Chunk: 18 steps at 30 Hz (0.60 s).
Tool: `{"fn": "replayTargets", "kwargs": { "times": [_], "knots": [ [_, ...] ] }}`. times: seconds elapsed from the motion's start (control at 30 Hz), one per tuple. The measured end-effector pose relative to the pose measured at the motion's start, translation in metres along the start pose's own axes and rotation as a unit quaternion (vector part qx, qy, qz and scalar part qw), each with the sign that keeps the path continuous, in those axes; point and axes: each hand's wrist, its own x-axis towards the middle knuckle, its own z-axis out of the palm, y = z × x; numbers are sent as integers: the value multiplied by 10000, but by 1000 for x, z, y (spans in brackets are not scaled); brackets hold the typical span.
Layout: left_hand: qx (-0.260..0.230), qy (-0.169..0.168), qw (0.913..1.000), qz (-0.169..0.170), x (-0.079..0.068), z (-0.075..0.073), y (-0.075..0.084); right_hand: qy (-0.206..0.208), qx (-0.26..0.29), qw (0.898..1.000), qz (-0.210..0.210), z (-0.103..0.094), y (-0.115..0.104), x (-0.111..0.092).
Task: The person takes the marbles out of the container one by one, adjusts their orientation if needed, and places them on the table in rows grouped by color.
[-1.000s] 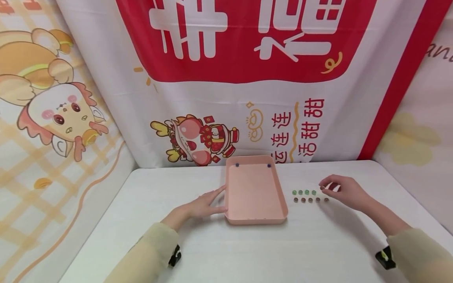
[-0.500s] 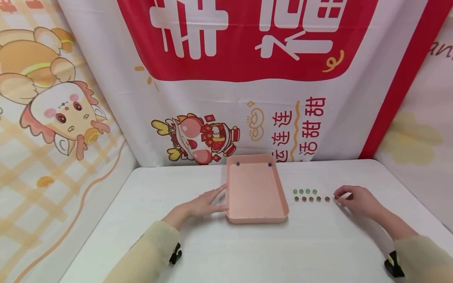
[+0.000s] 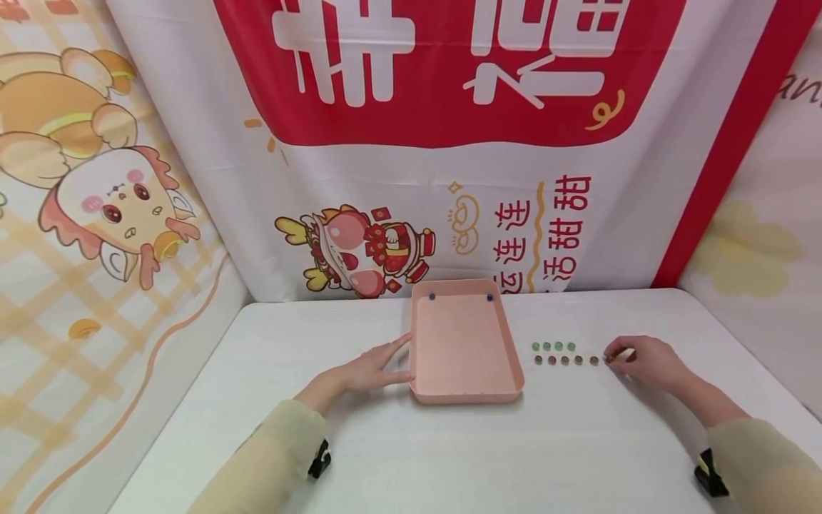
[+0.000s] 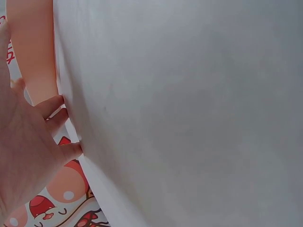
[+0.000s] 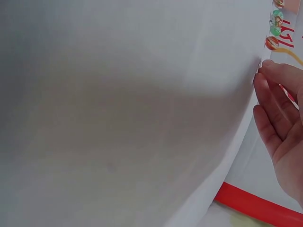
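My left hand (image 3: pixel 371 371) rests against the left wall of a pink tray (image 3: pixel 465 397), fingers spread and fairly straight. In the left wrist view, those fingertips (image 4: pixel 57 100) are beside the tray's edge. Two small dark blue marbles (image 3: pixel 490 298) lie inside the tray near its far corners. To the right of the tray, a row of green marbles (image 3: pixel 559 346) lies behind a row of brown marbles (image 3: pixel 565 360). At the right end of the brown row, my right hand (image 3: pixel 648 360) pinches a small marble between thumb and fingertips; the fingers mostly hide it.
A white table (image 3: pixel 462 457) bears everything. A printed cloth (image 3: pixel 411 214) hangs right behind it, nearly meeting the tray's far end. More patterned cloth (image 3: pixel 115 214) stands at the left, and a pale one (image 3: pixel 758 250) at the right.
My right hand has moved from the right end of the green row, rightward and nearer, to the end of the brown row, then slightly left. My left hand stays on the tray.
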Motion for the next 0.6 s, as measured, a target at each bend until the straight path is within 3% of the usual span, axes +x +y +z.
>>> {"fn": "replayTargets", "kwargs": {
  "times": [0.6],
  "knots": [
    [32,6,10000,2,1,0,-2,40,-134,9999,-39,2,0,3]
  ]
}}
